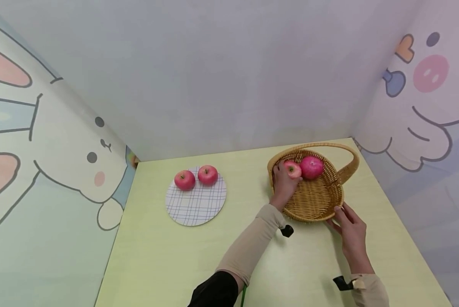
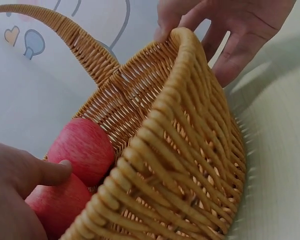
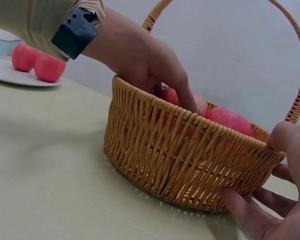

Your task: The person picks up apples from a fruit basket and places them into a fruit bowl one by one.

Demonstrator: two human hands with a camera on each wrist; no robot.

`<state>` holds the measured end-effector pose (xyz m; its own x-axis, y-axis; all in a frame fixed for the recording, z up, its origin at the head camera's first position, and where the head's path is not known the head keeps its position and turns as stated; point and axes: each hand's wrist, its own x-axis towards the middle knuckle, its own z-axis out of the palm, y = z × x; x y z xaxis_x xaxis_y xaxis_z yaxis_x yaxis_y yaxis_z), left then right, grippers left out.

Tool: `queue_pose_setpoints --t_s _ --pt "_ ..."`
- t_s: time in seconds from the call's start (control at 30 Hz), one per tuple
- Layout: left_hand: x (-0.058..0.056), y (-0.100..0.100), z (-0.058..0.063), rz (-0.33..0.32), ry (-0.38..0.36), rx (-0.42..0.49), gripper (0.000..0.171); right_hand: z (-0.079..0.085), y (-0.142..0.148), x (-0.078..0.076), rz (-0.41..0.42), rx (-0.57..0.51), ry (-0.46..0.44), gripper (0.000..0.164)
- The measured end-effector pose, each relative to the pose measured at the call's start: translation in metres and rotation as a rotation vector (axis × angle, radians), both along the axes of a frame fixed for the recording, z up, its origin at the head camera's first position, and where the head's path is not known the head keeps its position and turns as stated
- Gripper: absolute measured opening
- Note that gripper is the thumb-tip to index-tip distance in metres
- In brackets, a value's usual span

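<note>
A wicker basket (image 1: 314,200) with a tall arched handle stands at the right of the table. My left hand (image 1: 284,183) reaches over its left rim and holds a red apple (image 1: 293,169) inside it. Against that apple lies a second, deeper pink one (image 1: 311,167); both also show in the left wrist view, the held apple (image 2: 60,202) under my thumb. With the thumb on the rim and the other fingers along the outer wall, my right hand (image 1: 353,234) grips the basket's near right side. The left fingertips are partly hidden by the wicker in the right wrist view.
To the left lies a round white plate (image 1: 194,209) with a blue grid pattern. Two red apples, one at left (image 1: 185,180) and one at right (image 1: 208,175), sit toward its back. A pale wall (image 1: 221,85) rises behind the table, with printed cartoon walls on both sides.
</note>
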<state>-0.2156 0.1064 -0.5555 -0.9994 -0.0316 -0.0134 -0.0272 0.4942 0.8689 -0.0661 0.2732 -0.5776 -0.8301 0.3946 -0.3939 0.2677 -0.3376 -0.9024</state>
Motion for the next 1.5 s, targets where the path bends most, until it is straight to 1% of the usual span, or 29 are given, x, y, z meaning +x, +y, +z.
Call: queue_pose_setpoints --t_s 0.13,0.3,0.47,0.67,0.87,1.07,1.17,1.3,1.5 --pt "0.004 -0.001 0.005 -0.007 -0.015 0.023 0.086 -0.001 0.001 -0.002 -0.002 0.000 -0.006 0.068" --pt "0.009 -0.001 0.012 -0.018 -0.011 0.005 0.088 -0.003 0.003 -0.004 -0.004 0.004 -0.016 0.066" --pt "0.015 -0.006 0.014 -0.016 -0.002 -0.005 0.088 -0.004 0.003 -0.003 -0.004 0.002 -0.032 0.066" --pt "0.020 -0.008 0.015 -0.045 0.027 -0.039 0.089 -0.005 0.003 -0.001 -0.023 -0.017 -0.020 0.066" --pt "0.030 -0.011 0.022 -0.096 0.081 -0.046 0.087 -0.007 0.003 -0.002 -0.023 -0.013 -0.022 0.066" --pt "0.041 -0.017 0.031 -0.189 0.158 -0.036 0.083 -0.009 0.002 -0.004 -0.015 0.007 -0.043 0.064" --pt "0.046 -0.020 0.035 -0.220 0.170 -0.039 0.086 -0.007 0.002 -0.005 -0.021 -0.003 -0.045 0.063" --pt "0.054 -0.024 0.041 -0.245 0.169 -0.049 0.089 -0.005 0.002 -0.005 -0.037 -0.017 -0.033 0.062" --pt "0.068 -0.034 0.050 -0.292 0.179 -0.040 0.088 -0.005 0.000 -0.005 -0.046 -0.028 -0.008 0.064"
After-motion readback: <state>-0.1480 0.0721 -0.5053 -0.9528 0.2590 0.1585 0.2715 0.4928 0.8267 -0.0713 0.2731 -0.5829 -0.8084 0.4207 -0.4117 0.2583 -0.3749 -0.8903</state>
